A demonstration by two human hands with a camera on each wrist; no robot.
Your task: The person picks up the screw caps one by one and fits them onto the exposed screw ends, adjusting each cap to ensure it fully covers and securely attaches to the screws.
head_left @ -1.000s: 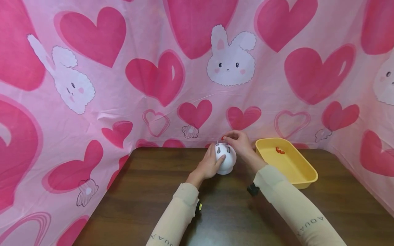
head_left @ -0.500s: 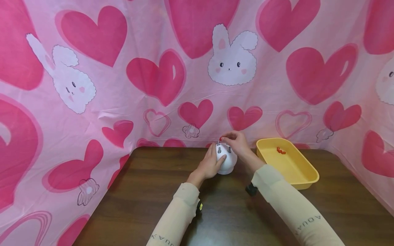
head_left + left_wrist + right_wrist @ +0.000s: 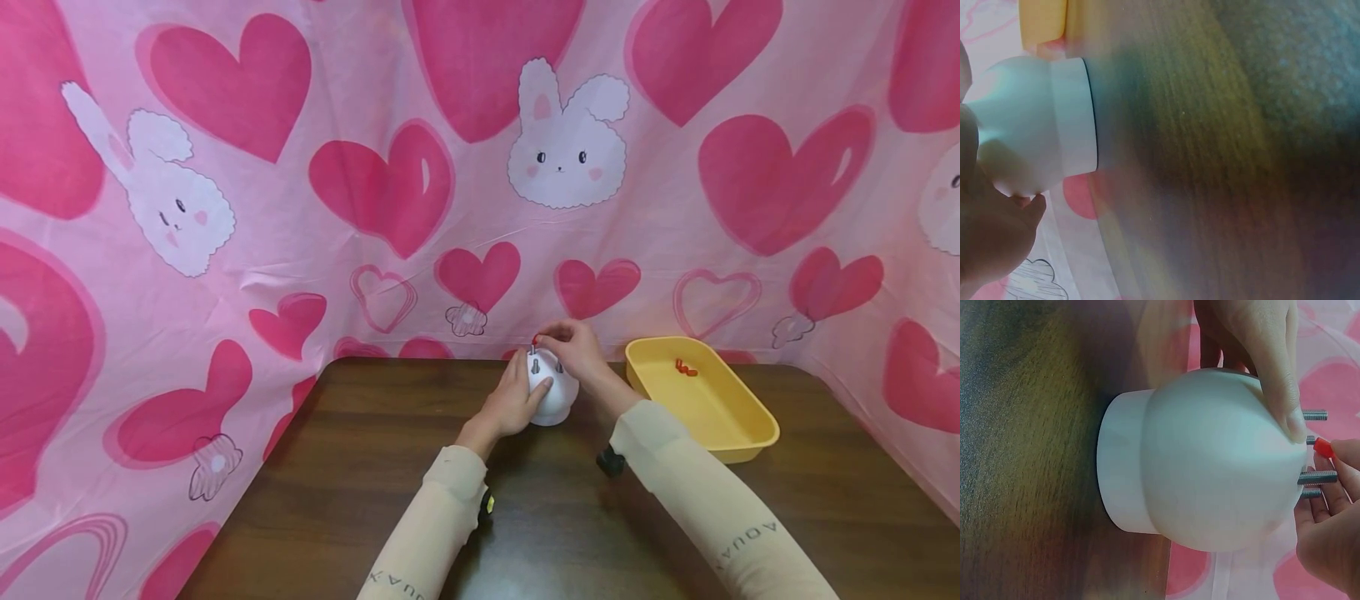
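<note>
A white, ball-shaped body on a short round base [image 3: 1216, 462] stands upright on the table, with several threaded metal studs [image 3: 1317, 477] sticking up from its top. My left hand [image 3: 508, 404] grips it from the left side; in the right wrist view the thumb lies along the curved surface near the studs and the other fingers go behind. Between thumb and fingertips my right hand [image 3: 579, 348] pinches a small red cap [image 3: 1323, 448], right at the end of one of the rear studs. In the left wrist view, the white body [image 3: 1029, 125] shows with its base flat on the wood.
To the right stands a yellow tray [image 3: 720, 408] with several small red pieces [image 3: 685, 367] near its far end. The dark wooden table [image 3: 360, 467] runs back to a pink curtain [image 3: 465, 208] printed with hearts and rabbits, close behind the white body.
My right hand has shifted slightly left with the red cap, from beside the studs to the tip of a rear one. The left hand keeps its grip and the white body stays put.
</note>
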